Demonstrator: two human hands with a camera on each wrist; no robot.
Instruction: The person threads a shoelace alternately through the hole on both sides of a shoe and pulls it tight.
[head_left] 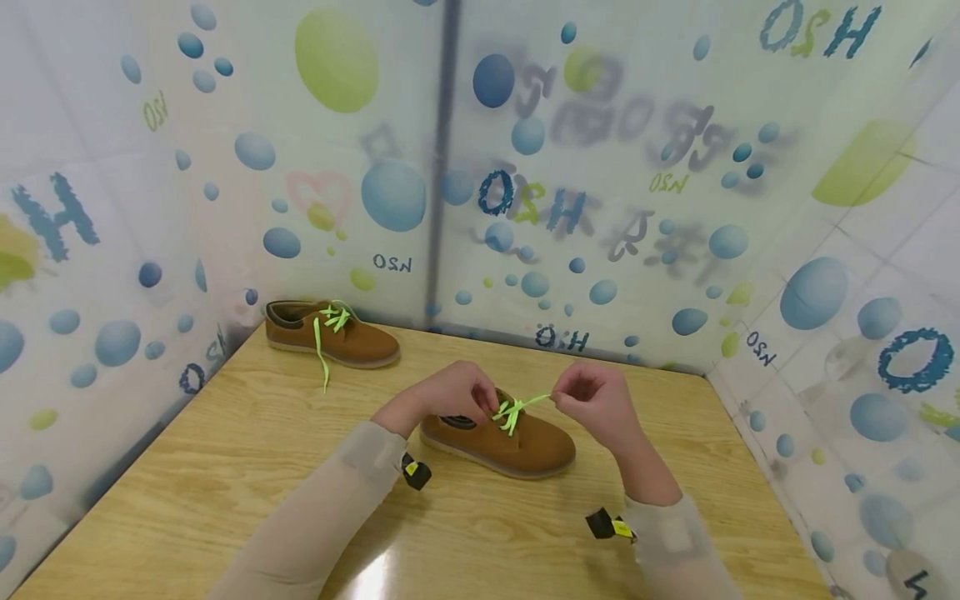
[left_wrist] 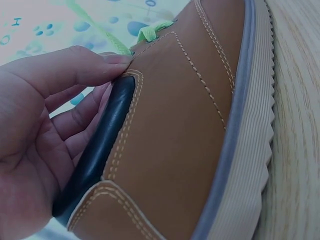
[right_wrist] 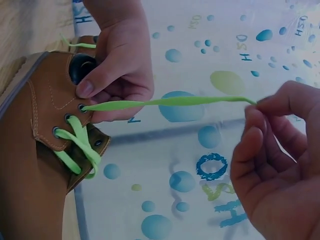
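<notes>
A brown shoe (head_left: 536,446) with a dark collar stands on the wooden table, toe to the right. Bright green lace (right_wrist: 125,105) runs through its eyelets. With thumb and fingers, my left hand (head_left: 457,393) pinches the shoe's upper beside the top eyelet; in the left wrist view the thumb lies outside and the other fingers reach behind the dark collar. My right hand (head_left: 600,404) is off to the right of the laces, pinching the tip of one lace end. That lace stretches taut from the top eyelet to my right fingertips (right_wrist: 262,104).
A second brown shoe (head_left: 360,343) with green lace sits at the table's back left, one lace end hanging over its side. The wooden table (head_left: 465,542) borders patterned curtains (head_left: 480,283) at the back and sides.
</notes>
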